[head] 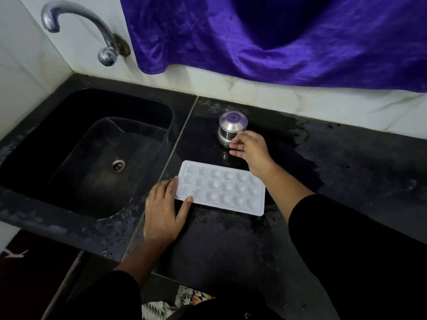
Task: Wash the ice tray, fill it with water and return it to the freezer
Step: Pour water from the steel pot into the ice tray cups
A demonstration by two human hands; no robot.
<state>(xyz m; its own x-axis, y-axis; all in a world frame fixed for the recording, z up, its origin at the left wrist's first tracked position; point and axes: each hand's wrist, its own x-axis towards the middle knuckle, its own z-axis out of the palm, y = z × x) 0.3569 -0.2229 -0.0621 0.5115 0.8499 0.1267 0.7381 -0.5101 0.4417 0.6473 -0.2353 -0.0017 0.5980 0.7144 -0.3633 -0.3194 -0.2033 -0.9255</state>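
A white ice tray with several moulded cups lies flat on the black counter, just right of the sink. My left hand rests at its left end, fingertips against the end edge and thumb on the tray's near rim. My right hand reaches past the tray's far side, fingers loosely extended and touching the lower side of a small steel pot with a purple-centred lid. The pot stands upright behind the tray.
A deep black sink with a metal drain fills the left. A chrome tap curves out from the tiled wall above it. Purple cloth hangs over the back wall. The counter is wet in patches.
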